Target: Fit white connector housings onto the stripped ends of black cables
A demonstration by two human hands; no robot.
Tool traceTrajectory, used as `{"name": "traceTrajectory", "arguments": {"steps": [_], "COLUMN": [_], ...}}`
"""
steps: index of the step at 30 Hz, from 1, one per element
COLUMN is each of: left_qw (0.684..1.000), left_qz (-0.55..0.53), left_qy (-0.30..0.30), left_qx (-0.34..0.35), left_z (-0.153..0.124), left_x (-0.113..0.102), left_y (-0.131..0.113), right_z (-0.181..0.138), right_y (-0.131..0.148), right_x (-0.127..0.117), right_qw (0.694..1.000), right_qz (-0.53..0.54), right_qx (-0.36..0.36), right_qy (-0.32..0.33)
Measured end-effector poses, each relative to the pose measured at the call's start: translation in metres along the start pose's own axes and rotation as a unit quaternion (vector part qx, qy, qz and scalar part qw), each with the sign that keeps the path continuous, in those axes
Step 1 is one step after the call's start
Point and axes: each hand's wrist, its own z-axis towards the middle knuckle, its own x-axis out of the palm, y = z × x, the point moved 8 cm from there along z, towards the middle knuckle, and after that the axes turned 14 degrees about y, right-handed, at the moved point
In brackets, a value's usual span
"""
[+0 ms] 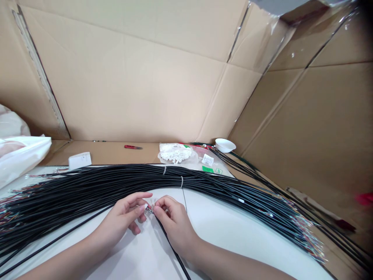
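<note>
Black cable [177,255], nearer me than the bundle [116,179]: my right hand [176,223] pinches its wires [150,210], my left hand [125,214] a white piece [146,206]; probably fitting them, needing steady alignment next.

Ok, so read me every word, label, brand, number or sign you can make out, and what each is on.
Nothing reads for certain.
White label on the clear plastic bag: print too small.
Green label just below it: too blurred.
Green-outlined mark beside that: too small.
White packet behind the black cables: faint marks, unreadable.
</note>
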Motion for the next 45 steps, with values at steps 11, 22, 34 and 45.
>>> {"name": "traceTrajectory", "arguments": {"steps": [11,22,34,45], "left_qw": [1.000,1.000,1.000,0.999], "left_qz": [0.005,0.006,0.004,0.023], "left_qy": [0.010,0.014,0.012,0.009], "left_qx": [-0.007,-0.006,-0.008,-0.020], "left_z": [-0.001,-0.002,-0.001,0.000], "left_x": [0.000,0.002,0.002,0.001], "left_y": [0.001,-0.001,-0.003,0.000], "right_z": [0.000,0.000,0.001,-0.001], "right_y": [0.000,0.000,-0.005,0.005], "right_x": [0.001,0.000,0.006,0.006], "right_qw": [1.000,1.000,0.996,0.996], "right_qz": [-0.006,0.012,0.084,0.067], "right_qx": [0.003,0.009,-0.016,-0.058], "right_qy": [0.004,0.003,0.014,0.026]}}
